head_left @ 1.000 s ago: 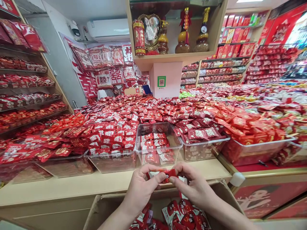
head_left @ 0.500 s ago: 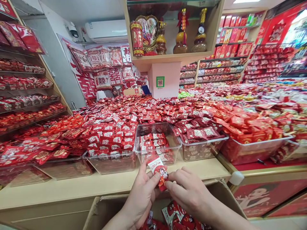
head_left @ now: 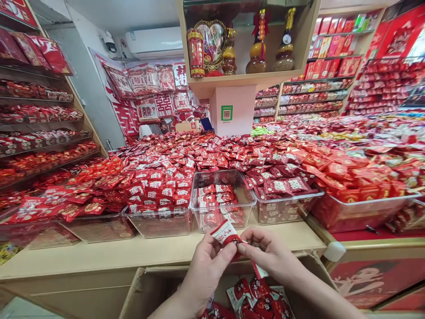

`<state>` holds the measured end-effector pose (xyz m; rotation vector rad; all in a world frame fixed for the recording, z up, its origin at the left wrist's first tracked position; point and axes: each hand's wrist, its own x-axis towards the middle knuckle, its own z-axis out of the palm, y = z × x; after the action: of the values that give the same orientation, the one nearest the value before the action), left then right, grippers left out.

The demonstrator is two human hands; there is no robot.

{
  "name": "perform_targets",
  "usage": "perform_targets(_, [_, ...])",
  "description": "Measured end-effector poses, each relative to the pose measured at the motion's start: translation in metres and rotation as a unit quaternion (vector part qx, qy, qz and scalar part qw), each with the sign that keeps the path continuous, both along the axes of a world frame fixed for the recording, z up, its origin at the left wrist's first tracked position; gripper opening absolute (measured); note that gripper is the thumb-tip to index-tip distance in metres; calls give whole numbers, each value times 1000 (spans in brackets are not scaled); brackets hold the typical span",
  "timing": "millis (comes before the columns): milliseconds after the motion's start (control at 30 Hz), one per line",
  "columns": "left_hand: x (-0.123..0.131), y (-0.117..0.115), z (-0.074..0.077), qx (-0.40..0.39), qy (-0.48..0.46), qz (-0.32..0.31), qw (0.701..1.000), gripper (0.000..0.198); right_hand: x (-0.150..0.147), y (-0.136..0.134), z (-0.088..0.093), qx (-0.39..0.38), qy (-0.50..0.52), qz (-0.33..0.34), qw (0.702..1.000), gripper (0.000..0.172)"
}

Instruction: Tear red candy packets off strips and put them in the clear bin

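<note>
Between my hands, above an open cardboard box (head_left: 137, 285), is a small red-and-white candy packet (head_left: 225, 231). My left hand (head_left: 210, 269) is closed round it, with the thumb pressed on its front. The fingers of my right hand (head_left: 270, 254) are closed and the thumb meets the packet's lower right end. A white-and-red wrapper end (head_left: 260, 270) sticks out below the right hand; whether it belongs to a second packet I cannot tell. Just beyond stands a clear plastic bin (head_left: 195, 209) with rows of similar packets (head_left: 217, 201). More red packets (head_left: 260, 297) lie inside the box.
Heaped bins of red packets (head_left: 159, 188) line the pale counter (head_left: 106, 259) on both sides. Dark red packets (head_left: 282, 184) fill the bin to the right. A pillar with a display cabinet (head_left: 245, 82) rises behind. Stocked shelves (head_left: 43, 99) stand at the left.
The packet has tilted and its printed front is now mostly covered by my thumbs. My right hand has turned, and a wrapper end now shows beneath it. The view has shifted slightly left.
</note>
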<state>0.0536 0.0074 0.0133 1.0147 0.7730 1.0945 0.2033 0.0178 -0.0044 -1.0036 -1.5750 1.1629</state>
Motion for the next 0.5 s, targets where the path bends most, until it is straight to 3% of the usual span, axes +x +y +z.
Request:
perform_targets(133, [-1,2,0,15,49,31,998,21,4,0,3,-19,16,12,1000,28])
perform_targets(300, [0,3,-4,3,38,30,999,30,4,-1,2,7,-21,-30,999,30])
perform_targets(500, [2,4,-4,-25,29,34,999,39,4,-1,2,-1,-22,-19,1000,32])
